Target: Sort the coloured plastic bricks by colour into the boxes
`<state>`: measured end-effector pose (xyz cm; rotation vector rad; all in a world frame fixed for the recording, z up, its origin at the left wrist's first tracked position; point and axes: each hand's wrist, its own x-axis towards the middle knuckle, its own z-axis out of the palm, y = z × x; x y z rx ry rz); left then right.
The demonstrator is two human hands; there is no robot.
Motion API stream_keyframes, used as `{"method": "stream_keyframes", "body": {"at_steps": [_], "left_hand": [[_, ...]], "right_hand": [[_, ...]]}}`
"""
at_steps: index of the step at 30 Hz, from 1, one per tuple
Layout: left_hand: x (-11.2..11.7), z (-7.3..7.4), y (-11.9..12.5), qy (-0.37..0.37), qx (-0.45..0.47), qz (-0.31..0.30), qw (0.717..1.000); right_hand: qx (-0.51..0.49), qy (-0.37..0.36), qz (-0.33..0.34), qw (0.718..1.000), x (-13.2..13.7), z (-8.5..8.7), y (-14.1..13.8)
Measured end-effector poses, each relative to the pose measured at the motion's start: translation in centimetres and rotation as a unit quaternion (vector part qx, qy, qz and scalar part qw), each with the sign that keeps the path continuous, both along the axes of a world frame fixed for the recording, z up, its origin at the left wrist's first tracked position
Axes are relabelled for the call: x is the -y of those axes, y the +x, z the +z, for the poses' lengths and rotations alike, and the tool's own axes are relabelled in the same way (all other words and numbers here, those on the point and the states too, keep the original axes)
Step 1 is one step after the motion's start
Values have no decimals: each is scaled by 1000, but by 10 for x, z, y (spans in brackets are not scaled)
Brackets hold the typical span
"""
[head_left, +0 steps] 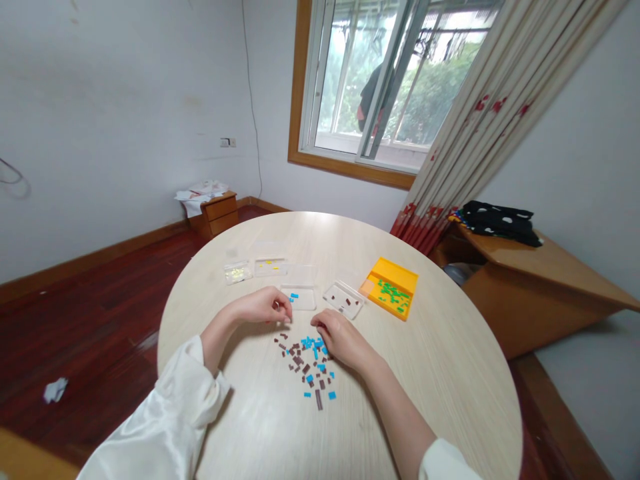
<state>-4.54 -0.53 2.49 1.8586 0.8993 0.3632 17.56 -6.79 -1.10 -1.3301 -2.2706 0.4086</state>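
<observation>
A loose pile of small toy building bricks lies on the round table (260, 427), mixing brown bricks (299, 361) with blue bricks (321, 367). My left hand (265, 305) hovers just left of the pile's far end, its fingers curled in a pinch; anything in them is too small to make out. At the pile's far right edge is my right hand (341, 335), fingers bent and pressed together, their tips partly hidden. Beyond my hands stand a clear box (306, 307) holding a few blue bricks and another clear box (356, 311) with a few brown ones.
An orange-yellow case (395, 270) with green bricks (393, 293) lies open at the right. Farther left are a clear box (278, 272) with yellow pieces and a small container (237, 273) of pale pieces. A curtain (465, 133) hangs beyond the table by the window.
</observation>
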Motion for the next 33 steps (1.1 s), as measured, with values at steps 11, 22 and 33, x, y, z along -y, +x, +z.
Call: {"method": "stream_keyframes", "body": {"at_steps": [11, 22, 33], "left_hand": [[-3, -12, -5, -28, -71, -17, 997], [3, -13, 7, -31, -130, -83, 988], [3, -15, 7, -17, -111, -68, 991]], "right_hand": [[-83, 227, -202, 949, -16, 3, 33], [-42, 238, -221, 945, -22, -9, 38], [-61, 218, -204, 953, -20, -7, 34]]}}
